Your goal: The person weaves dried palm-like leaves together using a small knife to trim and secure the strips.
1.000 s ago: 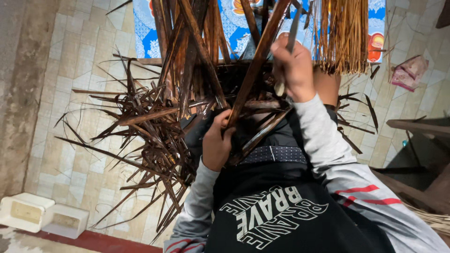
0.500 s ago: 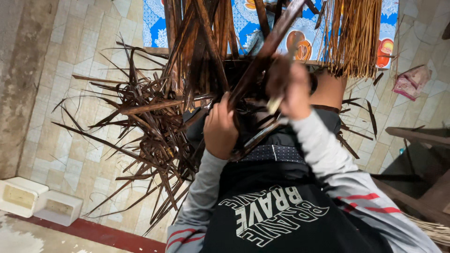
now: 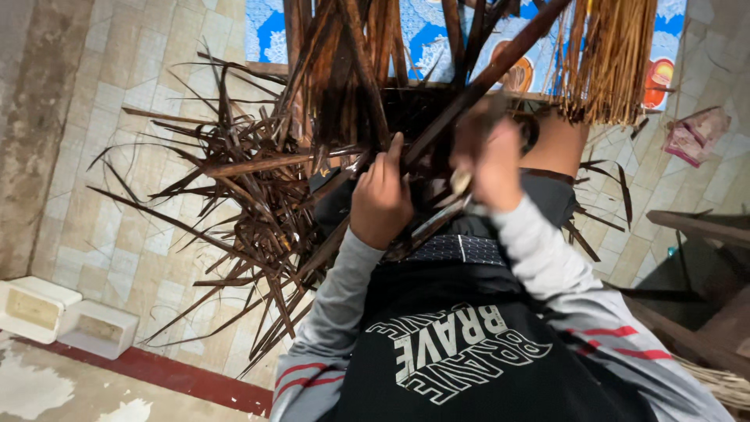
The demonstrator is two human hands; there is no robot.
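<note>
Near the middle of the frame, the left hand (image 3: 380, 199) grasps a long brown strip (image 3: 476, 84) slanting toward the upper right, while the blurred right hand (image 3: 491, 162) beside it pinches a small pale tool (image 3: 460, 182).

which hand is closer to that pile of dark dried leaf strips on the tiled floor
Left. The left hand grips a strip right at the edge of the pile of dark dried leaf strips; the right hand, blurred, sits further off, on the side away from the pile.
</note>
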